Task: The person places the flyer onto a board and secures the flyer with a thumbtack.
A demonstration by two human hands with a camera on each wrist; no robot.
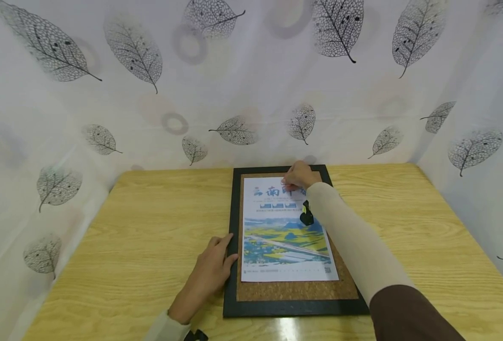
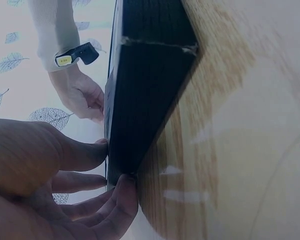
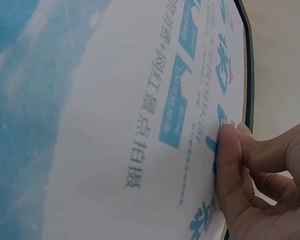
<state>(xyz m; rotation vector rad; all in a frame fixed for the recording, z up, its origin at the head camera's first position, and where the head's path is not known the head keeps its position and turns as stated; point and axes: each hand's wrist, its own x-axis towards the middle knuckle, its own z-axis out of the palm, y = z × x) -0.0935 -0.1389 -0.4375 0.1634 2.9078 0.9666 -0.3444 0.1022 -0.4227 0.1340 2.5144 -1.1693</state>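
A printed poster (image 1: 285,237) with blue lettering and a landscape picture lies on a black-framed cork board (image 1: 260,294). My left hand (image 1: 210,263) holds the board's left side. In the left wrist view, its thumb (image 2: 82,152) touches the top of the frame (image 2: 150,85), and the curled fingers press its outer side. Near the poster's top edge, my right hand (image 1: 300,176) has thumb and forefinger pinched together against the paper. In the right wrist view, the right hand's fingertips (image 3: 230,142) mostly hide a small pale thing between them, whose kind I cannot tell.
The board lies flat on a light wooden table (image 1: 170,213). Behind and beside the table hangs a white cloth (image 1: 251,94) printed with dark leaves. A small black device (image 1: 306,215) is strapped at the right wrist, partly over the poster.
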